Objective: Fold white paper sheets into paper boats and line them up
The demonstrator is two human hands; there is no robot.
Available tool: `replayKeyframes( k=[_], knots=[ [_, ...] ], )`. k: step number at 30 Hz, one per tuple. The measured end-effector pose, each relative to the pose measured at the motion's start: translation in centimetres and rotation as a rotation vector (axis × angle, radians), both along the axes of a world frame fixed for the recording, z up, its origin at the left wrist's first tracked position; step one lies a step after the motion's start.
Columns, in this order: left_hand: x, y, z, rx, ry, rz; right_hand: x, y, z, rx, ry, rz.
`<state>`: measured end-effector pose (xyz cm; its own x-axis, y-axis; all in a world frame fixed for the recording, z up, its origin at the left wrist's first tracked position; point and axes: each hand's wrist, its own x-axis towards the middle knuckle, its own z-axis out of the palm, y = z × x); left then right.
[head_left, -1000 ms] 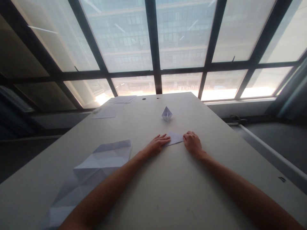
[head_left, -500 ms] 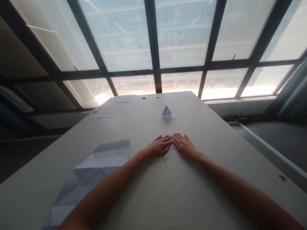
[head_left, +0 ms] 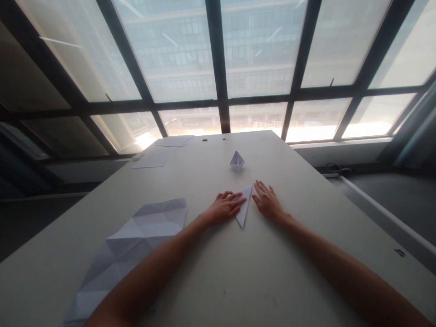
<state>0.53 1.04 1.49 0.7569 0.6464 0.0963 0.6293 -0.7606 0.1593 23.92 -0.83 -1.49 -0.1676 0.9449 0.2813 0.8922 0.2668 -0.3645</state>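
Observation:
A folded white paper triangle (head_left: pixel 244 210) lies flat on the table, one point toward me. My left hand (head_left: pixel 225 205) rests on its left part with fingers stretched out, covering some of it. Just right of the paper, my right hand (head_left: pixel 267 201) is open, palm down, its fingers close to the triangle's right edge and apart from it. Beyond both hands stands a small folded paper figure (head_left: pixel 237 161) with a pointed top.
A large creased paper sheet (head_left: pixel 146 227) lies to the left, partly behind my left forearm. Flat white sheets (head_left: pixel 153 157) are at the far left of the white table (head_left: pixel 289 272). Windows (head_left: pixel 255 50) rise beyond the far edge.
My right hand has lifted off the paper and moved a little right. The folded triangle has turned slightly, its near point shifting right, and more of it shows. My left hand stays on it.

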Motion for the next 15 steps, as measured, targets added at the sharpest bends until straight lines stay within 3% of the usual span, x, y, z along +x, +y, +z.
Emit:
replayKeyframes(
  k=[7, 15],
  knots=[
    [0.0, 0.3, -0.6, 0.008, -0.023, 0.032, -2.5, -1.6, 0.4, -0.082, -0.028, 0.245],
    [-0.2, 0.5, -0.6, -0.071, -0.014, -0.024, -1.6, -1.7, 1.2, -0.202, -0.09, 0.427]
  ],
)
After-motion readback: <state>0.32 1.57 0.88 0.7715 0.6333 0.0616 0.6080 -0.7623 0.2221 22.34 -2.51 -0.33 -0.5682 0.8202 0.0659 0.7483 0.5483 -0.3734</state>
